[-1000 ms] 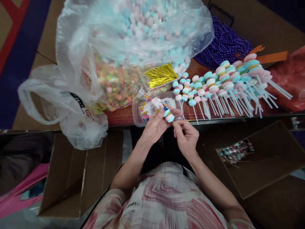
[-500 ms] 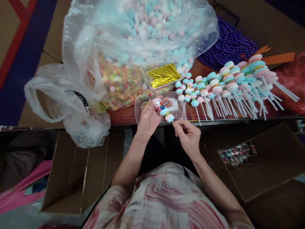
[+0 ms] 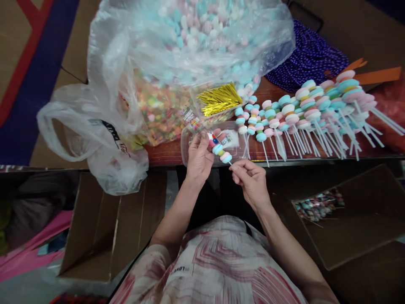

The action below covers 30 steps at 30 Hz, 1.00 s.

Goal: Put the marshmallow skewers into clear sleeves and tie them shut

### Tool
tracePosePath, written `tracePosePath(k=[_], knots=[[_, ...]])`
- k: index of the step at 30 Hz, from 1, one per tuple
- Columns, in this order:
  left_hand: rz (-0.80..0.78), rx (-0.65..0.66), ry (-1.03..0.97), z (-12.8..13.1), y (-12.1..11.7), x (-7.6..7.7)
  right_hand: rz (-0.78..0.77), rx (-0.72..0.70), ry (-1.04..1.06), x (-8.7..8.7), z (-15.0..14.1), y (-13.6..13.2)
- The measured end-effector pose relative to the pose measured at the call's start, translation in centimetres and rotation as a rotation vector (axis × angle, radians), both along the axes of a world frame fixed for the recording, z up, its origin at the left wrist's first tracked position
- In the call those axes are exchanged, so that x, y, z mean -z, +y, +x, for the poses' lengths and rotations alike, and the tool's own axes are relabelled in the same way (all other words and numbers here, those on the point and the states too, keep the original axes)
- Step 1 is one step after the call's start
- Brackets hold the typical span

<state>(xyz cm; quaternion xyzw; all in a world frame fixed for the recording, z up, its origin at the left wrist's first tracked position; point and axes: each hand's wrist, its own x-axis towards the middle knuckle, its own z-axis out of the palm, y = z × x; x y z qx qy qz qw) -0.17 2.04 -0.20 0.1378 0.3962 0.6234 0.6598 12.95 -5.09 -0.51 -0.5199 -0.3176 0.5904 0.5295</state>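
A candy skewer (image 3: pixel 222 153) of pastel blue, white and pink pieces with a small green one hangs between my hands over the table's front edge. My left hand (image 3: pixel 200 158) closes round its upper end, where a piece with red and blue marks partly shows behind the thumb. Low down, my right hand (image 3: pixel 248 177) pinches the thin white stick between thumb and fingertips. A clear wrapper with coloured print (image 3: pixel 190 119) shows just above my left fingertips; whether I grip it too, I cannot tell. Behind my left hand lies a clear plastic tray (image 3: pixel 186 147) with a printed white slip.
Several finished candy skewers (image 3: pixel 311 103) lie along the right, sticks toward me. Gold twist ties (image 3: pixel 218 99) fill a small box. Behind are a big bag of pastel candies (image 3: pixel 202 33), gummy candies (image 3: pixel 161 109) and purple cord (image 3: pixel 306 59). Cardboard boxes (image 3: pixel 91 236) stand below the edge.
My left hand has turned and its fingers have closed over the skewer's top, hiding more of it. The printed wrapper shows more clearly above. My right hand keeps its pinch on the stick.
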Motion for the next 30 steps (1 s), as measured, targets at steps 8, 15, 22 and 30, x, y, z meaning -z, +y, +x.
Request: tracePosePath(k=[8,15,22,30], knots=[[-0.065,0.021,-0.006,0.4,-0.5,-0.5,0.413,0.07,-0.642,0.2,1.0,0.4],[-0.123,0.062,0.02,0.5,-0.4,-0.5,0.768,0.092,-1.227,1.6,1.5,0.9],[-0.119,0.068,0.057,0.9,-0.5,-0.5,0.701,0.066,-1.207,2.4,-0.1,0.8],[-0.098,0.161,-0.007,1.0,-0.5,-0.8,0.255,-0.083,-0.541,0.5,-0.1,0.3]])
